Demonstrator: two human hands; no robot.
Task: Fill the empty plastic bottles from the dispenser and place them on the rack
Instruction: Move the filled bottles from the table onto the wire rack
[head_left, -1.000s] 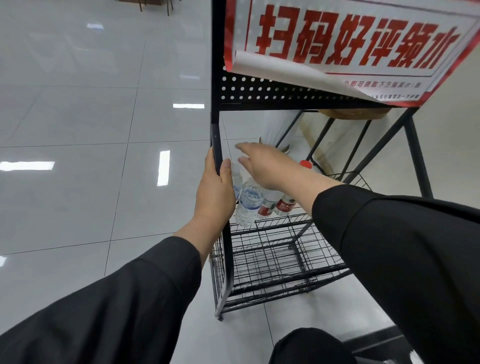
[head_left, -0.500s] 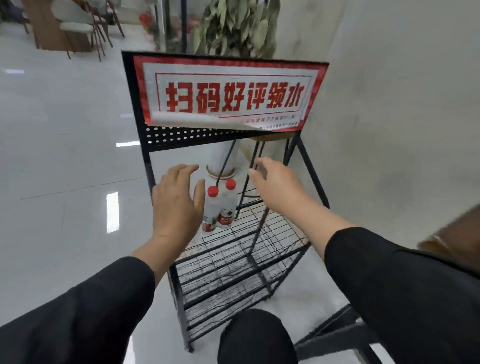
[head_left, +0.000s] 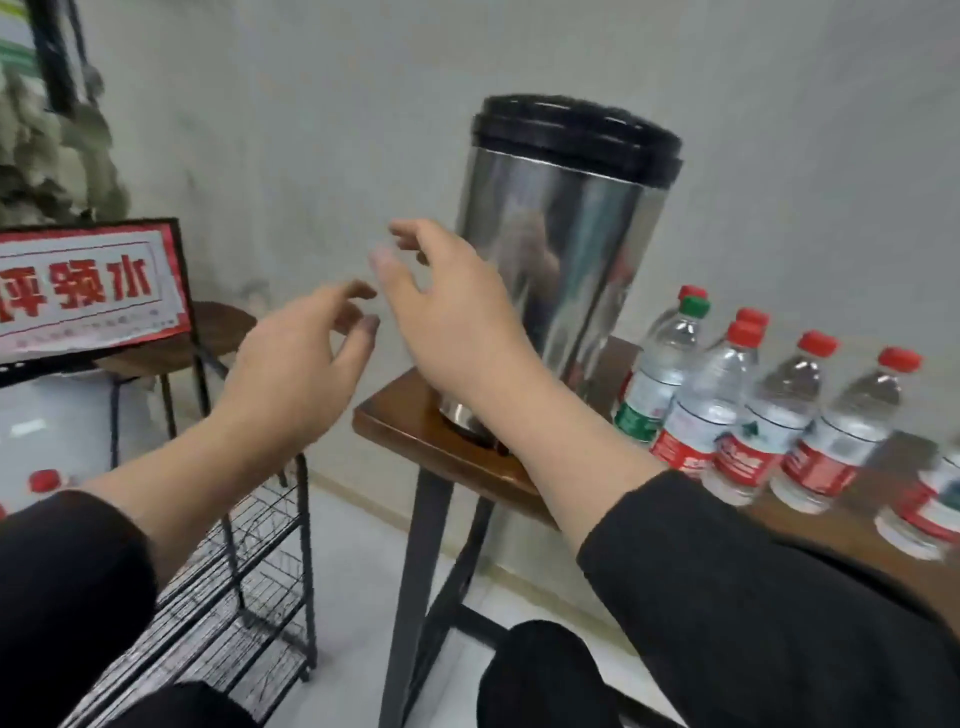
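Note:
A tall steel dispenser (head_left: 566, 249) with a black lid stands on a brown wooden table (head_left: 415, 421). To its right, several clear plastic bottles (head_left: 711, 405) with red caps and one with a green cap (head_left: 660, 374) stand in a group. The black wire rack (head_left: 249, 582) with a red and white sign (head_left: 88, 286) is at the lower left; one red bottle cap (head_left: 44, 480) shows there. My left hand (head_left: 291, 374) hovers open between rack and table. My right hand (head_left: 447, 312) is open in front of the dispenser, holding nothing.
A grey wall runs behind everything. A small round wooden stool (head_left: 218, 332) stands behind the rack, and a plant (head_left: 47, 145) is at the upper left. White tiled floor (head_left: 353, 561) shows between rack and table legs. My dark knee (head_left: 545, 670) is at the bottom.
The view has swung right from the rack to the dispenser table. Both hands have left the rack frame and bottles and now float open in the air.

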